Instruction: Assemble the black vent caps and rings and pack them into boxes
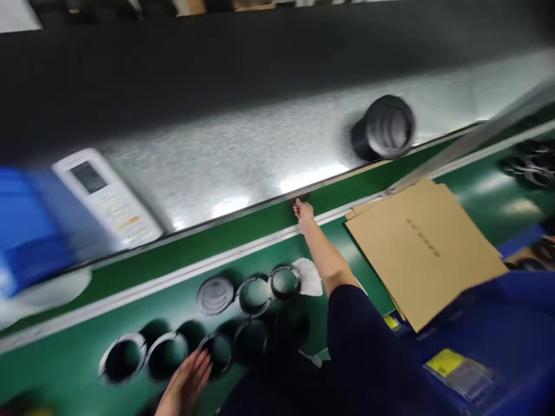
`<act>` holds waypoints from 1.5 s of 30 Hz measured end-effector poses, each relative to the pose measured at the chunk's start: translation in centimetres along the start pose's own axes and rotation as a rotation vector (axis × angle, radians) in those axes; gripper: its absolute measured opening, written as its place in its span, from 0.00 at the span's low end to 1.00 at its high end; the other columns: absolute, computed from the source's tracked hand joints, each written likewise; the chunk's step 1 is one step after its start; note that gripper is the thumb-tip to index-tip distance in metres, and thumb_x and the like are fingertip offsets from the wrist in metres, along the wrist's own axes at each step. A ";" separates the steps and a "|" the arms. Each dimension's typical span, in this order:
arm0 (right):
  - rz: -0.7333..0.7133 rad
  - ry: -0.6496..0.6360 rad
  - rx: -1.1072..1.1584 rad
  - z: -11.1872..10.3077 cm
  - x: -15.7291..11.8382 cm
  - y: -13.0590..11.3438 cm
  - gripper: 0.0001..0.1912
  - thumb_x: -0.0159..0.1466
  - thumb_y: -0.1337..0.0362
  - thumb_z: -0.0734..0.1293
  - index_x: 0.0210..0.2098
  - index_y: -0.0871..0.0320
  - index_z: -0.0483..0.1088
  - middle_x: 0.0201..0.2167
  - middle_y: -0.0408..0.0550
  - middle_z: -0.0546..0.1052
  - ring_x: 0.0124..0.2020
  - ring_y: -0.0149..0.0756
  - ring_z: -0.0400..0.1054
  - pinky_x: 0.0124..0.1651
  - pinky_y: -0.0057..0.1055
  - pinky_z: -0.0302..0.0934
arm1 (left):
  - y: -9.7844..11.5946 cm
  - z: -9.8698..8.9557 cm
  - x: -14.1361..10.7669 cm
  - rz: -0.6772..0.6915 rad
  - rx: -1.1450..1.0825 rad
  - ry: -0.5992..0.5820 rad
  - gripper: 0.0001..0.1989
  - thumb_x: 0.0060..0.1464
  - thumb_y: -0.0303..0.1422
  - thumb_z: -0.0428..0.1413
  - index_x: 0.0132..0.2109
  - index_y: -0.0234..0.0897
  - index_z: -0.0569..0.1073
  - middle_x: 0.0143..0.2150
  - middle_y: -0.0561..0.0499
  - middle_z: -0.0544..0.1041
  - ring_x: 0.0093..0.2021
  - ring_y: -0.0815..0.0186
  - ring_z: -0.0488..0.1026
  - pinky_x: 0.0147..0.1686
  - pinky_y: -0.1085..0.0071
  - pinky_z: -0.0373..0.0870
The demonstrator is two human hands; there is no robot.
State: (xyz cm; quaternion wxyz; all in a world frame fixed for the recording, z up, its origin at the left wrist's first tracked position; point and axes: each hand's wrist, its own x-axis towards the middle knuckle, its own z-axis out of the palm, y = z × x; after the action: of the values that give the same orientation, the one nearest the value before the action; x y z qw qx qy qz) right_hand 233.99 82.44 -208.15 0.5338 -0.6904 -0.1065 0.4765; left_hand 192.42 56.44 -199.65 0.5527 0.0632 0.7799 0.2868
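Note:
My left hand (187, 378) is at the lower edge, its fingers stretched out beside a black ring (218, 352) in the front row. I cannot tell whether it touches the ring. More black rings (123, 359) stand along the green bench. Behind them lie a ridged black disc (215, 295) and two thin rings (254, 297). My right arm reaches forward to the shelf's front edge. There my right hand (304, 210) is closed in a pinch at a small dark spot; what it holds, if anything, is too small to name.
On the metal shelf (225, 150) are a white remote control (108, 196), a ribbed black cylinder (385, 128) and a blue bin (30, 231). Brown cardboard (427, 248) lies to the right, before a person's blue clothing. White paper (309, 277) lies near my forearm.

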 end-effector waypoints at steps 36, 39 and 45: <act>-0.872 -1.110 -0.706 6.7 -39.1 11.5 0.42 0.75 0.41 0.38 0.60 0.45 0.76 0.62 0.49 0.69 0.67 0.46 0.61 0.71 0.47 0.55 | -2.8 -9.2 -6.0 0.126 -0.843 -0.903 0.44 0.63 0.65 0.41 0.68 0.34 0.66 0.58 0.30 0.76 0.59 0.36 0.74 0.54 0.30 0.68; -0.798 -1.111 -0.686 7.1 -39.6 12.3 0.43 0.75 0.40 0.38 0.58 0.48 0.78 0.61 0.49 0.71 0.66 0.45 0.63 0.70 0.46 0.58 | -3.0 -10.0 -5.3 0.121 -0.867 -0.891 0.43 0.63 0.65 0.41 0.67 0.34 0.67 0.56 0.30 0.78 0.57 0.37 0.75 0.53 0.30 0.69; -1.051 -1.220 -0.855 7.8 -40.1 14.9 0.39 0.74 0.38 0.45 0.64 0.50 0.73 0.68 0.52 0.65 0.71 0.52 0.54 0.74 0.56 0.47 | -4.0 -11.6 -2.5 0.051 -0.950 -0.841 0.40 0.65 0.62 0.42 0.66 0.34 0.69 0.54 0.35 0.80 0.56 0.42 0.77 0.56 0.38 0.71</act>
State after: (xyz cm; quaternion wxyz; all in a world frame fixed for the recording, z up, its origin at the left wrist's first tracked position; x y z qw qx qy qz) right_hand 201.57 55.03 -198.58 0.2319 -0.3201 -0.8388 0.3743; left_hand 183.78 47.72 -197.04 0.7725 -0.0634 0.2821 0.5654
